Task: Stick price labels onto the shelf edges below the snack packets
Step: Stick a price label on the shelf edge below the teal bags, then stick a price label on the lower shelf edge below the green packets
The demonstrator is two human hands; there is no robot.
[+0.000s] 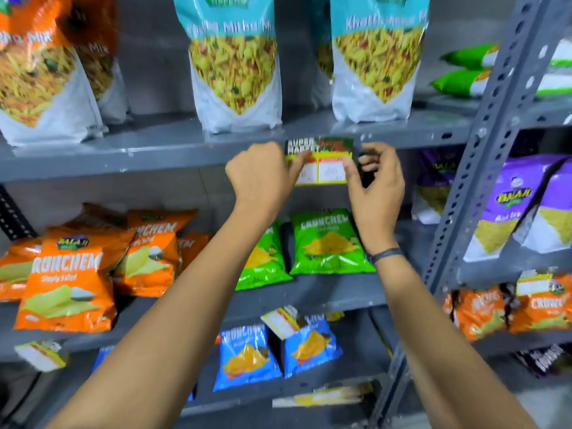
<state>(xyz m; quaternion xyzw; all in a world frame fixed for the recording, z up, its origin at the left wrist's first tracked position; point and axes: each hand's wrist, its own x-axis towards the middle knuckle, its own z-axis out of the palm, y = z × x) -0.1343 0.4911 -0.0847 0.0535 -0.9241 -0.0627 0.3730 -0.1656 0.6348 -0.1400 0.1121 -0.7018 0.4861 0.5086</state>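
A price label (322, 162) with a black and green top and yellow-framed white boxes lies against the front edge of the upper grey shelf (123, 162), below the teal snack packets (235, 63). My left hand (263, 178) has its fingers curled, and its thumb presses the label's left side. My right hand (374, 184) touches the label's right side with the thumb, its other fingers loosely curled behind.
Orange Crunchem packets (68, 283) and green ones (331, 243) lie on the shelf below, blue ones (247, 357) lower down. Other labels (281, 325) hang on lower shelf edges. A perforated grey upright (483, 150) stands at the right, with purple packets (507, 205) beyond.
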